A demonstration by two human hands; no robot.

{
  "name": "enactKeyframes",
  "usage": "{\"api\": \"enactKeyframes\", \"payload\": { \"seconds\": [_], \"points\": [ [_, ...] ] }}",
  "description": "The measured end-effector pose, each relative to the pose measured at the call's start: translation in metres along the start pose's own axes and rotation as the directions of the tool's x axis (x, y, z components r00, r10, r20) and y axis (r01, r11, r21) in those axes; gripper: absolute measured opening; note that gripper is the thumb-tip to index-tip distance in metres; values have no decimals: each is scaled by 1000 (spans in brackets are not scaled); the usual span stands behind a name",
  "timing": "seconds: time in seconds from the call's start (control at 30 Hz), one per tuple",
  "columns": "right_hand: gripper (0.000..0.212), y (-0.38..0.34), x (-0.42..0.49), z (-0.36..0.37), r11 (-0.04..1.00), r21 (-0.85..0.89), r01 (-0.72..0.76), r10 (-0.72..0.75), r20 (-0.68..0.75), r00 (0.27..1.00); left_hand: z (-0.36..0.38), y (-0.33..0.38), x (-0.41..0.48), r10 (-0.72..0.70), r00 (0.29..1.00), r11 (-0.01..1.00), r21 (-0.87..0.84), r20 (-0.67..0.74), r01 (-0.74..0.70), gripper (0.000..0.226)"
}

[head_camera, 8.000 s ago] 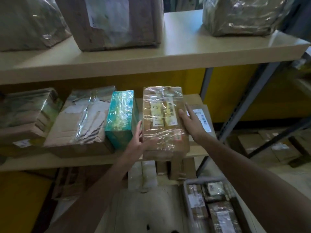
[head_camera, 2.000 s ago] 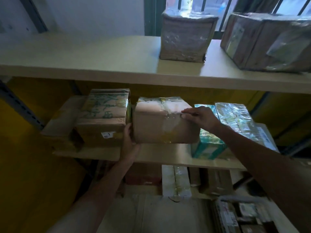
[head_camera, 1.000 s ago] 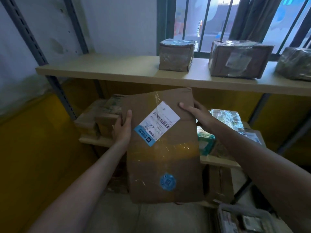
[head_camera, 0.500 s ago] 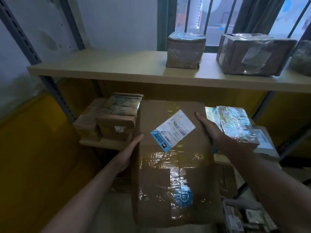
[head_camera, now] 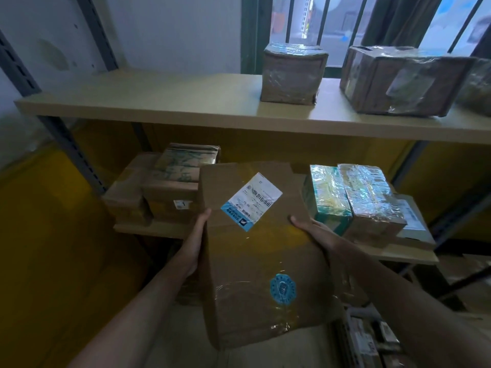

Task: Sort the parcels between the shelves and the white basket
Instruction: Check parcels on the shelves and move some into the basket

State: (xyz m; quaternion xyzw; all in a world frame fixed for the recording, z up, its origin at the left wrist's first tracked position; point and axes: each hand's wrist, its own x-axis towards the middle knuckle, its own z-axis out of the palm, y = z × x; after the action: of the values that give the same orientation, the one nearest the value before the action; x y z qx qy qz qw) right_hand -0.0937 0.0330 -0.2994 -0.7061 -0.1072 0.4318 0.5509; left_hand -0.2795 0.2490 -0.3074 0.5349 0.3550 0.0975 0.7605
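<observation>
I hold a large brown cardboard parcel [head_camera: 255, 258] in front of the middle shelf [head_camera: 148, 228], its top face tilted toward me with a white and blue label and a round blue sticker. My left hand [head_camera: 195, 245] grips its left edge, thumb on top. My right hand [head_camera: 316, 232] grips the right edge the same way. The white basket [head_camera: 353, 338] shows partly at the bottom right, with several parcels inside.
On the middle shelf, taped brown boxes [head_camera: 172, 187] sit left of the held parcel, and a green box [head_camera: 325, 200] and a film-wrapped box [head_camera: 372, 200] sit right. The top shelf [head_camera: 159, 102] carries a small box [head_camera: 292, 73] and a bigger box [head_camera: 398, 81]. Yellow panels stand behind.
The big parcel came off the middle shelf and was turned in both hands. Over the last half second my hands slid lower along its sides and it tipped slightly.
</observation>
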Motion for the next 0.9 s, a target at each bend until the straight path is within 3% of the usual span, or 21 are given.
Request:
{"api": "enactKeyframes", "payload": {
  "seconds": [0.13,0.33,0.43,0.53,0.67,0.77,0.83,0.9],
  "points": [
    [49,-1,7,-5,997,78,22,-14,-101,995,4,3,1,-41,996,999,-29,76,43,87],
    [59,-14,29,-5,988,132,86,-47,-274,960,-3,-27,-1,-142,982,940,327,126,94,117],
    [64,-20,44,-2,996,-48,70,-82,-332,940,-6,-48,2,-194,975,946,282,111,156,118],
    [59,-17,52,4,943,-328,64,-183,-345,920,-2,-56,17,-168,986,960,223,-12,166,98],
    [75,1,63,15,884,-461,83,-227,-266,937,2,-55,45,-45,983,957,276,-177,93,73],
    [89,15,72,19,832,-550,79,-247,-240,939,2,-61,56,52,990,881,472,-133,17,97],
    [84,16,76,16,780,-616,107,-321,-247,914,5,-66,56,105,991,815,577,-77,-41,111],
    [77,12,81,13,729,-665,160,-389,-211,897,9,-71,58,149,988,778,622,-48,-87,108]
  ]
}}
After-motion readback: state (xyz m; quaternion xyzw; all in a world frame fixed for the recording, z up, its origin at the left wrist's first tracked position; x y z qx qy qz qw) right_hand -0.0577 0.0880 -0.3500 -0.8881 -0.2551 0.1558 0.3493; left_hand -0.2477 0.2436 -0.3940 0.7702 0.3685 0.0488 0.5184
